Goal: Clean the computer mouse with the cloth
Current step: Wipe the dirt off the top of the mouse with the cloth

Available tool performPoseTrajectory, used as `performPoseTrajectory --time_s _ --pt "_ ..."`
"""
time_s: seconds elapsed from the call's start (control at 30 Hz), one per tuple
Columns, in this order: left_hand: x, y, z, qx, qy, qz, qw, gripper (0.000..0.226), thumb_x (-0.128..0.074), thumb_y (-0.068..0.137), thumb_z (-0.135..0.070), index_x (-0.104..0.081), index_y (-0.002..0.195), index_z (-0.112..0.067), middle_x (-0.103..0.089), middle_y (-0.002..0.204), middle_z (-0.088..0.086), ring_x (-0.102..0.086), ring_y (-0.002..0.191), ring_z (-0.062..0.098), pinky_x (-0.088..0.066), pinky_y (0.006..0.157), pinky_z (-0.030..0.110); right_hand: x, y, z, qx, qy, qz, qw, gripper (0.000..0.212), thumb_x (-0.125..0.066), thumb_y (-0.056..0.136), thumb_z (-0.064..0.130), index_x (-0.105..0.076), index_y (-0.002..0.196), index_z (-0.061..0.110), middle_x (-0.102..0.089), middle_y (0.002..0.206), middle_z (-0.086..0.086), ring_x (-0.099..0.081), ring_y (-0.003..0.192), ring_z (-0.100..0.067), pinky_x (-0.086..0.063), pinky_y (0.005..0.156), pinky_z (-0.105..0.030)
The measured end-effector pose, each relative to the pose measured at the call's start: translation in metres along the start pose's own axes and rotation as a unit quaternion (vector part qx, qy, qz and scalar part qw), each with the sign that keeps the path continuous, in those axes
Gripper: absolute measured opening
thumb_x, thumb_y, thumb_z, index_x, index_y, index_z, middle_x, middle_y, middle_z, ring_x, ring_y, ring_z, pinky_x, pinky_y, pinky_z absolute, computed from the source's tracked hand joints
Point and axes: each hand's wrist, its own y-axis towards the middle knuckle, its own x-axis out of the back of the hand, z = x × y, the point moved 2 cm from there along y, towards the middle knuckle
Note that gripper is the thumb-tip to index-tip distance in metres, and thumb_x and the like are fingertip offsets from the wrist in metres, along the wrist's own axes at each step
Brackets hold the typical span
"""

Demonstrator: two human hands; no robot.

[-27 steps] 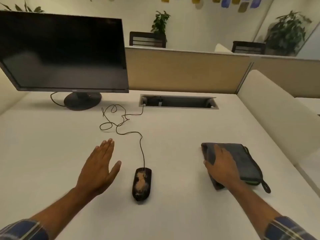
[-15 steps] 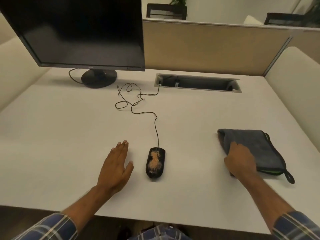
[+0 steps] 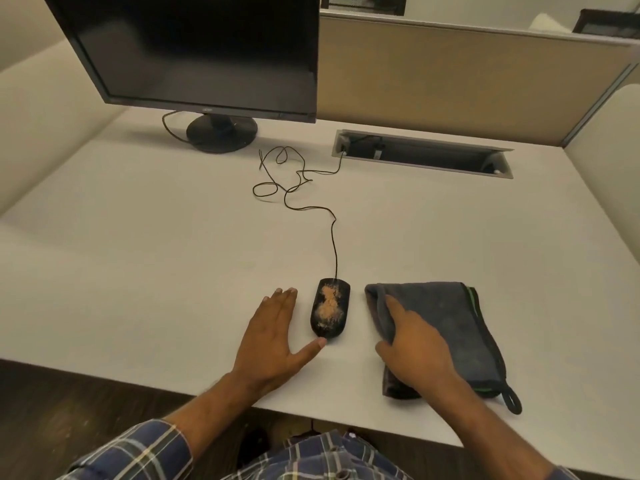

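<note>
A black wired computer mouse [image 3: 330, 309] lies near the desk's front edge, with a patch of orange-tan dust on its top. My left hand [image 3: 273, 337] rests flat on the desk just left of it, fingers apart, the thumb tip touching the mouse's near end. A folded dark grey cloth [image 3: 450, 320] with a green-trimmed edge and a hanging loop lies right of the mouse. My right hand [image 3: 412, 348] lies on the cloth's left part, thumb at its edge; whether it grips the cloth is unclear.
The mouse cable [image 3: 298, 188] winds back to a metal cable slot [image 3: 422, 154] in the white desk [image 3: 138, 254]. A black monitor [image 3: 194, 50] on a round stand stands at the back left. Beige partitions [image 3: 450, 81] close the back and sides.
The camera has tilted down and come nearer. The cloth, under my right hand, now lies much closer to the mouse. My left thumb has reached the mouse's near end.
</note>
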Motion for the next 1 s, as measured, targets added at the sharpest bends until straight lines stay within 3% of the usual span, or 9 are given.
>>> performPoseTrajectory --time_s 0.07,0.13,0.23,0.33,0.4,0.57,0.73,0.83,1.0 --pt "-0.003 0.002 -0.007 -0.001 0.0 -0.005 1.0 0.106 -0.032 0.075 -0.089 -0.01 0.155 -0.024 -0.009 0.163 -0.005 0.008 0.144 0.001 0.009 0.115 0.02 -0.001 0.003 0.0 -0.002 -0.021 0.006 1.0 0.079 -0.059 0.082 0.043 -0.02 0.15 0.029 -0.055 0.122 -0.003 -0.057 0.098 -0.02 -0.049 0.076 -0.029" --pt "-0.007 0.005 -0.012 -0.007 0.011 -0.005 1.0 0.11 -0.033 0.072 -0.09 -0.01 0.155 -0.023 -0.011 0.163 -0.003 0.003 0.147 0.006 0.007 0.117 0.023 0.001 0.01 -0.003 0.024 -0.075 -0.036 0.996 0.079 -0.058 0.079 0.053 -0.028 0.147 0.029 -0.051 0.13 -0.004 -0.049 0.112 -0.022 -0.047 0.089 -0.035" --pt "-0.009 0.011 -0.018 -0.006 0.019 -0.004 1.0 0.113 -0.035 0.07 -0.09 -0.011 0.155 -0.021 -0.014 0.163 -0.001 -0.003 0.15 0.012 0.004 0.119 0.027 0.006 0.026 -0.011 0.069 -0.118 -0.077 0.988 0.088 -0.056 0.074 0.065 -0.023 0.148 0.032 -0.032 0.149 -0.006 -0.026 0.138 -0.027 -0.027 0.11 -0.043" --pt "-0.007 0.015 -0.026 -0.011 0.021 -0.034 0.999 0.107 -0.044 0.07 -0.087 -0.031 0.15 -0.017 -0.038 0.152 0.004 -0.032 0.141 0.021 -0.017 0.118 0.033 0.001 0.04 -0.02 0.061 -0.091 -0.032 0.993 0.098 -0.057 0.075 0.069 -0.01 0.152 0.033 -0.013 0.16 -0.005 -0.004 0.148 -0.028 -0.01 0.117 -0.048" --pt "-0.006 0.016 -0.029 -0.017 0.022 -0.068 0.997 0.098 -0.049 0.07 -0.084 -0.044 0.14 -0.016 -0.053 0.134 0.003 -0.048 0.124 0.021 -0.033 0.106 0.034 -0.001 0.045 -0.022 0.061 -0.082 -0.024 0.994 0.095 -0.058 0.076 0.067 -0.013 0.152 0.031 -0.02 0.159 -0.004 -0.013 0.146 -0.027 -0.015 0.116 -0.048" --pt "-0.007 0.016 -0.029 -0.005 0.041 -0.098 0.994 0.089 -0.05 0.07 -0.083 -0.051 0.131 -0.018 -0.056 0.12 -0.001 -0.051 0.109 0.019 -0.035 0.09 0.034 0.004 0.049 -0.016 0.084 -0.063 -0.089 0.991 0.073 -0.063 0.079 0.042 -0.034 0.144 0.027 -0.056 0.13 -0.003 -0.05 0.119 -0.024 -0.034 0.101 -0.043" --pt "-0.011 0.015 -0.027 -0.02 0.039 -0.116 0.992 0.082 -0.052 0.072 -0.079 -0.054 0.126 -0.017 -0.059 0.114 -0.001 -0.052 0.102 0.019 -0.038 0.084 0.036 -0.004 0.033 -0.016 0.13 -0.002 -0.151 0.98 0.06 -0.064 0.086 0.033 -0.038 0.14 0.032 -0.061 0.112 0.001 -0.055 0.103 -0.022 -0.036 0.096 -0.042" --pt "-0.012 0.016 -0.027 -0.026 0.034 -0.124 0.991 0.078 -0.054 0.072 -0.077 -0.055 0.123 -0.018 -0.06 0.111 -0.002 -0.052 0.099 0.018 -0.037 0.082 0.034 -0.005 0.025 -0.016 0.176 -0.004 -0.186 0.967 0.049 -0.059 0.09 0.037 -0.042 0.136 0.037 -0.057 0.1 0.004 -0.052 0.092 -0.019 -0.03 0.089 -0.033" --pt "-0.011 0.017 -0.027 -0.028 0.033 -0.128 0.991 0.078 -0.054 0.072 -0.078 -0.056 0.122 -0.018 -0.061 0.107 -0.003 -0.052 0.096 0.017 -0.036 0.081 0.034 -0.01 0.011 0.002 0.227 0.006 -0.184 0.956 0.046 -0.051 0.091 0.043 -0.05 0.136 0.035 -0.056 0.101 0.002 -0.049 0.094 -0.016 -0.026 0.086 -0.03"
